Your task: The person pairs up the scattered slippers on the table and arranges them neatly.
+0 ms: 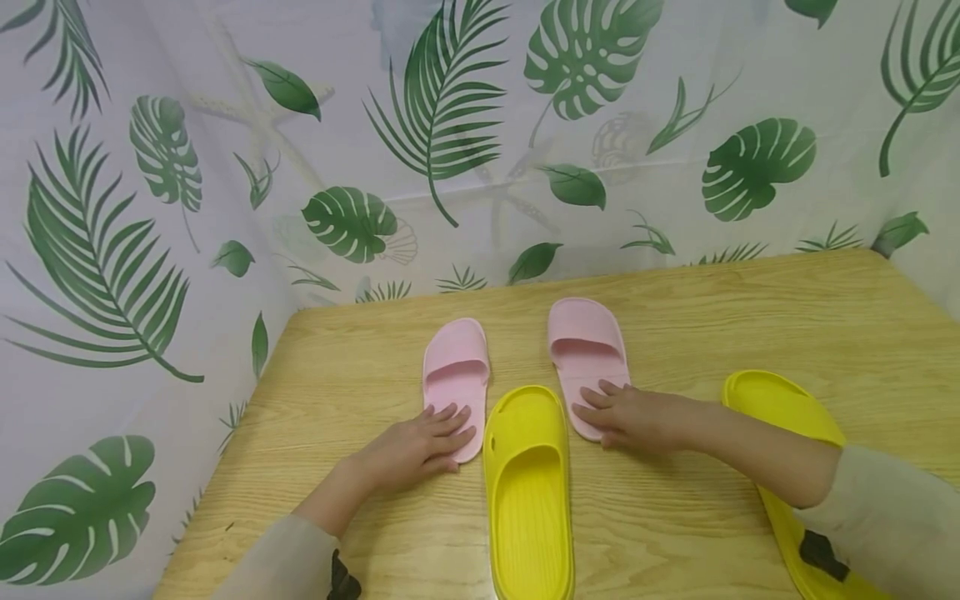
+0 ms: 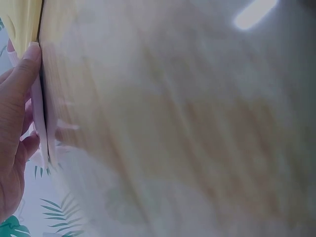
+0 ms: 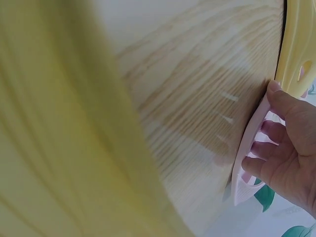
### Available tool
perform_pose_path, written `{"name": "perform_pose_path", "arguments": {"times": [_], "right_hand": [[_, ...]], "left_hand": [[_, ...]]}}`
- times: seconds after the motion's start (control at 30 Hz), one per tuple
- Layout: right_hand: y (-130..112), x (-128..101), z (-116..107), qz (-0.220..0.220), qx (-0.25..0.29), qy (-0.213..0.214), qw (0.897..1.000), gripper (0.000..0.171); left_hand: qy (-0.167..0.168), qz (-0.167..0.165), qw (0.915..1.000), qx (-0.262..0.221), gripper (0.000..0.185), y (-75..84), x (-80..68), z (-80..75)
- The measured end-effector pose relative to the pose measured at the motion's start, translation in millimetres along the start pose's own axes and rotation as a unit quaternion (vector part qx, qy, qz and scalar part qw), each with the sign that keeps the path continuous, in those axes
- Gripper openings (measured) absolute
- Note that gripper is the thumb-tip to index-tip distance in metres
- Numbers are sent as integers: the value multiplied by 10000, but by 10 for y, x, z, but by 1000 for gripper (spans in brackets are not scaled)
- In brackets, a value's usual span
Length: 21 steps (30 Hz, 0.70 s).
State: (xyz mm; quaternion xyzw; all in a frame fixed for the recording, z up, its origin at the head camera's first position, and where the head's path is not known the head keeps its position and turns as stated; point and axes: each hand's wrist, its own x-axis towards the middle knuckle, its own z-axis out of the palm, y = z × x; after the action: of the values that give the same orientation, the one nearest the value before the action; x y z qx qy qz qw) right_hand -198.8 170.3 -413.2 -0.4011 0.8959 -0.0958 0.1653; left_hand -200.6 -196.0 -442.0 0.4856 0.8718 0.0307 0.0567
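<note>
On the wooden table (image 1: pixel 712 333), mid-distance: left hand (image 1: pixel 417 447) and right hand (image 1: pixel 636 416) rest flat-fingered on the heels of two pink moulded foam slippers (image 1: pixel 456 373) (image 1: pixel 587 350), gripping neither. Probably light, flexible; best pinched at heel rim. Yellow slipper (image 1: pixel 528 492) lies between.

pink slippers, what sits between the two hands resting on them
In the head view, the toe end of a yellow slipper lies between the left hand and the right hand; bare wooden table shows farther back.
</note>
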Motion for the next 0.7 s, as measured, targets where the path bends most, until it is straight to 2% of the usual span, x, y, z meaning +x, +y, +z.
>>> {"name": "perform_pose_path", "arguments": {"times": [0.23, 0.7], "right_hand": [[33, 41, 7, 94, -6, -152, 9998, 49], [31, 68, -30, 27, 139, -152, 9998, 49]], "left_hand": [[-1, -51, 10000, 3, 52, -26, 13, 11], [55, -41, 10000, 0, 52, -66, 53, 3]]}}
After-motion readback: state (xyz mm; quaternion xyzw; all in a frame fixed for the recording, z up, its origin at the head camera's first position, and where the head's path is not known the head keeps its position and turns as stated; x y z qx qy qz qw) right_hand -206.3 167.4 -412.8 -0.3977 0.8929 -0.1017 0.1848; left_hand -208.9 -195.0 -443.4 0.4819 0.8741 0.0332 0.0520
